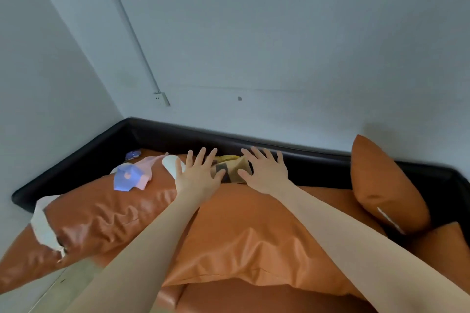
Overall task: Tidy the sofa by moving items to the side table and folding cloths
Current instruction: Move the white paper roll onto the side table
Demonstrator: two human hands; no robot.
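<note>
From the head camera, both your arms reach forward over the orange sofa (254, 295). Your left hand (199, 175) has its fingers spread and straight, and your right hand (264, 173) is spread the same way. Neither one grips anything. Between them lies a brown paper package (232, 169) with a dark band across it. Your left thumb rests at its left edge and your right thumb at its right edge, so you flank it from both sides. Just beyond the package, past your fingertips, a bit of yellow (227, 158) shows; what it is cannot be told.

Just left of your left hand lies a white object (173, 164), partly covered by your fingers. Farther left are a pink cloth (148, 168) and a blue and white cloth (126, 176), touching each other on a wrinkled orange cushion (101, 216). Under your forearms lies a second orange cushion (244, 236). Well to the right of your right hand, an orange pillow (381, 185) leans against the sofa's dark backrest (318, 155).
</note>
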